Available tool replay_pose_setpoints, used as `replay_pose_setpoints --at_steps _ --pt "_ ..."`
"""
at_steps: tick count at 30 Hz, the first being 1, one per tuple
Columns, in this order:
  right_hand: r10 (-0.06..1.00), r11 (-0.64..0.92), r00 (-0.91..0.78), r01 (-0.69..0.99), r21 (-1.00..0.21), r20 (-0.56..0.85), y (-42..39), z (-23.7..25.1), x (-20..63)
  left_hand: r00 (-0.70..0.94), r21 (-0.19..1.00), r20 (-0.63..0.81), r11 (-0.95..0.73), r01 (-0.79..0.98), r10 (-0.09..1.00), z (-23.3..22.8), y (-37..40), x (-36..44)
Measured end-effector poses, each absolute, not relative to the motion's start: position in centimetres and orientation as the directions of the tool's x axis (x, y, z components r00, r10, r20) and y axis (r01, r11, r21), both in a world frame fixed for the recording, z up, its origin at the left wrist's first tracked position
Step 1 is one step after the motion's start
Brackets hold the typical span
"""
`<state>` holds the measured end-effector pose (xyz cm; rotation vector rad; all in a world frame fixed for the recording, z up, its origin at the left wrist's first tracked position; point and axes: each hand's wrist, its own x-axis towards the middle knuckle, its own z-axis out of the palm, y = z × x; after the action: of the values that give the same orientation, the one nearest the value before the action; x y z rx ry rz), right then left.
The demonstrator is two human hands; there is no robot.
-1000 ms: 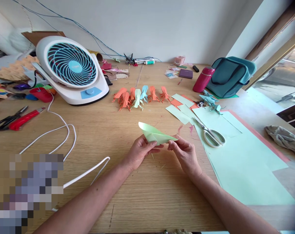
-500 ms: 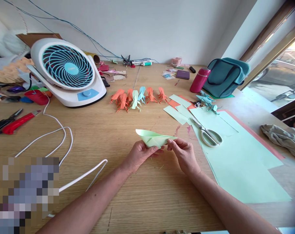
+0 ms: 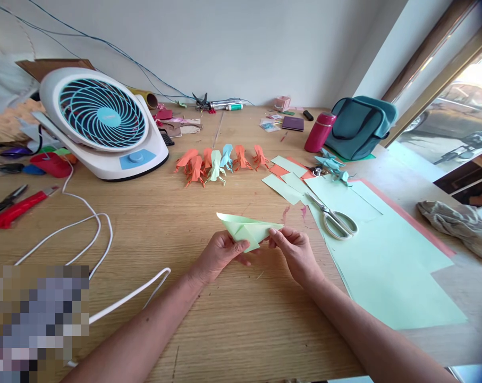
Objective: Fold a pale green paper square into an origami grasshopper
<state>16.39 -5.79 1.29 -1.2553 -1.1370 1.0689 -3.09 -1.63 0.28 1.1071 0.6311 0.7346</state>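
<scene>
the pale green folded paper (image 3: 246,230), left of the scissors (image 3: 336,221), was pointed; left hand (image 3: 219,255) and right hand (image 3: 294,252) pinched its ends.

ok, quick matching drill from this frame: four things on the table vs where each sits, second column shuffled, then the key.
Things
1. folded green paper
2. scissors
3. fan
4. red bottle

Places
A. beside the teal bag
B. far left of the table, white cable running from it
C. pinched between the left hand and right hand
D. lying on the large green sheet

Pairs: 1-C, 2-D, 3-B, 4-A
</scene>
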Motion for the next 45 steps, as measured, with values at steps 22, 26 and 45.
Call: replay_pose_setpoints --at_steps 22,26,45 --pt "0.986 0.020 0.164 0.001 -1.000 0.020 -5.81 1.36 16.40 0.582 0.952 -0.124 0.261 -0.158 0.804 0.18 -1.89 -2.66" --pt "0.987 0.017 0.158 -0.012 -1.000 0.015 -5.82 1.33 16.40 0.586 0.952 -0.125 0.263 -0.157 0.800 0.24 -1.88 -2.64" --pt "0.987 0.034 0.157 -0.042 -0.999 0.027 -5.73 1.03 16.42 0.608 0.956 -0.123 0.257 -0.139 0.785 0.12 -1.78 -2.74"
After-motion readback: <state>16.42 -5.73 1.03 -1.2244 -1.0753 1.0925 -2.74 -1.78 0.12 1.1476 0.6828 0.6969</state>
